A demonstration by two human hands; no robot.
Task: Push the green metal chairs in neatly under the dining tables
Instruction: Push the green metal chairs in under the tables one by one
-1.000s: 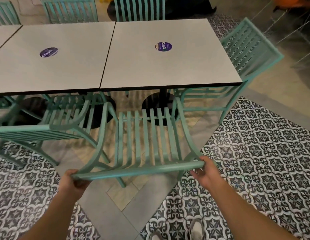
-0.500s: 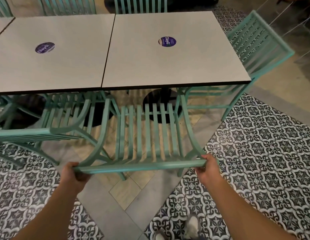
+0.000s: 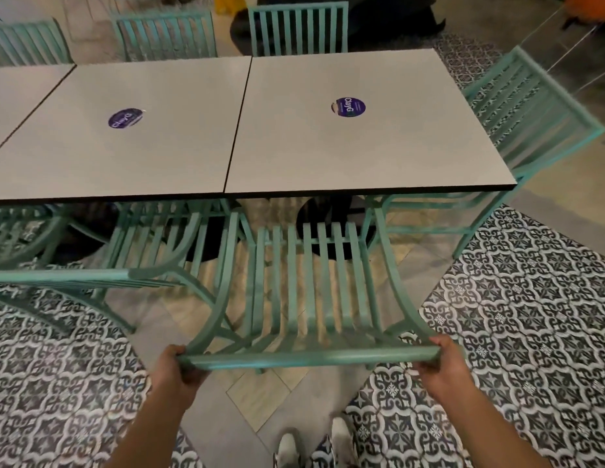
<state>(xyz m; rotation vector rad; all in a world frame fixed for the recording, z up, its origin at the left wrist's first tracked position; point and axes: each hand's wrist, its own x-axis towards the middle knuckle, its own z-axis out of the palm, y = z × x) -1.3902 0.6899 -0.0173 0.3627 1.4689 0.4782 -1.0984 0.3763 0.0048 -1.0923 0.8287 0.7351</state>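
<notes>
A green slatted metal chair (image 3: pixel 311 356) stands right in front of me, its seat partly under the near edge of the right grey dining table (image 3: pixel 378 153). My left hand (image 3: pixel 174 368) grips the left end of the chair's top rail. My right hand (image 3: pixel 441 361) grips the right end. A second green chair (image 3: pixel 75 276) stands to the left, angled, at the left grey table (image 3: pixel 142 157). Another green chair (image 3: pixel 530 119) sits at the right table's end, turned askew.
Several green chairs (image 3: pixel 297 28) line the far side of the tables. Each tabletop carries a round purple sticker (image 3: pixel 348 107). Black round table bases (image 3: pixel 328 217) stand under the tops. Patterned floor tiles (image 3: pixel 530 315) lie around, and my shoes (image 3: pixel 311 444) show below.
The chair has slid forward, its seat further under the right table's edge. Both hands kept their grip on the top rail and moved with it.
</notes>
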